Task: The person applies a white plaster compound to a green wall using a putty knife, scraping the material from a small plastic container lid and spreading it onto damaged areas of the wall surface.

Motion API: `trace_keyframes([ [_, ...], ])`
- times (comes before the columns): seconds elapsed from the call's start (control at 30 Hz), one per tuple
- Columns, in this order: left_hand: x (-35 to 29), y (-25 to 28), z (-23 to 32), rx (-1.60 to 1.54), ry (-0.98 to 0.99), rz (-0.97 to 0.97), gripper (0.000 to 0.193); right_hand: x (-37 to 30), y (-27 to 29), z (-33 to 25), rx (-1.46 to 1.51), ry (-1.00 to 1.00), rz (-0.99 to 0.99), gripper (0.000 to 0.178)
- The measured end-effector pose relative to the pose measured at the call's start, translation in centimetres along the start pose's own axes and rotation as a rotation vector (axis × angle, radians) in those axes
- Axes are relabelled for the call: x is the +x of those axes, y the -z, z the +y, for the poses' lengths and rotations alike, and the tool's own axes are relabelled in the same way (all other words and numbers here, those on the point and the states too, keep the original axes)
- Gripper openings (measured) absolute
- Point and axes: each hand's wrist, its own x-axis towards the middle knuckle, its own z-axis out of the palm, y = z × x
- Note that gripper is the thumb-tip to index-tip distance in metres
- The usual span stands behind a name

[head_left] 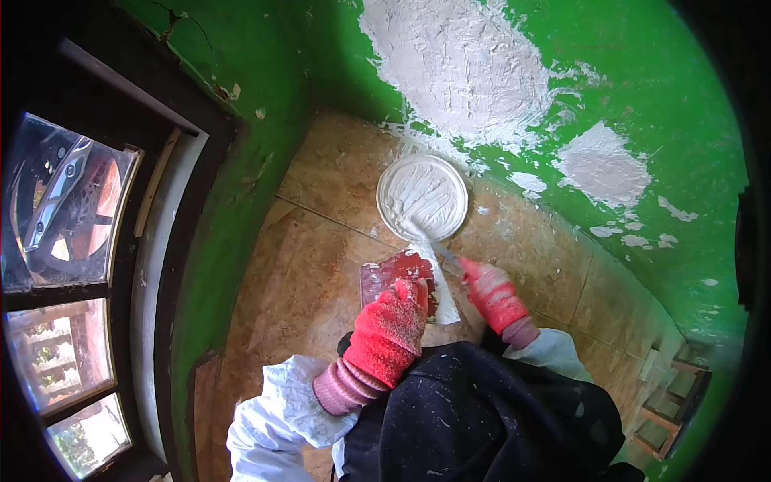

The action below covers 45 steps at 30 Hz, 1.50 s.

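On the floor (273,281) by the green wall (679,104): tub (381,210), white paste (424,193) inside. Left hand (391,331) closed on the red board (381,278), right hand (491,294) gripping the spatula (443,252). Keep board level near tub, wipe blade across its edge, small loads, no drips.

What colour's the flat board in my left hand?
The board is red, smeared white; best in head view.

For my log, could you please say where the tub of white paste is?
In the head view, the tub stands on the brown floor, above and slightly right of centre, between the green wall and the red board.
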Motion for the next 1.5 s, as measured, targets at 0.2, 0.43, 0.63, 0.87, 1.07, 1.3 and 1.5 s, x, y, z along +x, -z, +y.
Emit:
trace_keyframes([
  [0.2, -0.8, -0.4, -0.1, 0.007, -0.045, 0.099, 0.041, -1.0, 1.5, 1.7, 0.167, -0.31, 0.153, 0.042],
  [0.43, -0.4, 0.1, 0.4, 0.014, -0.076, 0.127, 0.04, -1.4, 1.5, 2.0, 0.606, -0.559, 0.143, 0.042],
  [0.63, -0.6, 0.0, 0.1, -0.021, -0.056, 0.096, 0.045, -3.5, 2.5, -2.7, 0.002, -0.111, 0.128, 0.039],
  [0.87, -0.6, 0.5, -0.1, 0.017, -0.025, 0.006, 0.046, -3.2, 2.7, -1.4, 0.019, -0.276, 0.123, 0.049],
  [1.07, -0.5, 0.8, 0.0, 0.057, -0.066, 0.089, 0.04, -3.7, 3.9, -1.6, 0.044, -0.295, 0.101, 0.046],
  [1.3, -0.2, 0.5, -0.1, -0.02, -0.035, 0.088, 0.034, -3.3, 6.0, -4.1, 0.055, -0.298, -0.054, 0.032],
  [1.5, -0.2, 0.2, -0.1, 0.001, 0.026, 0.011, 0.036, -3.4, 6.4, -5.2, -0.12, -0.261, 0.016, 0.03],
])
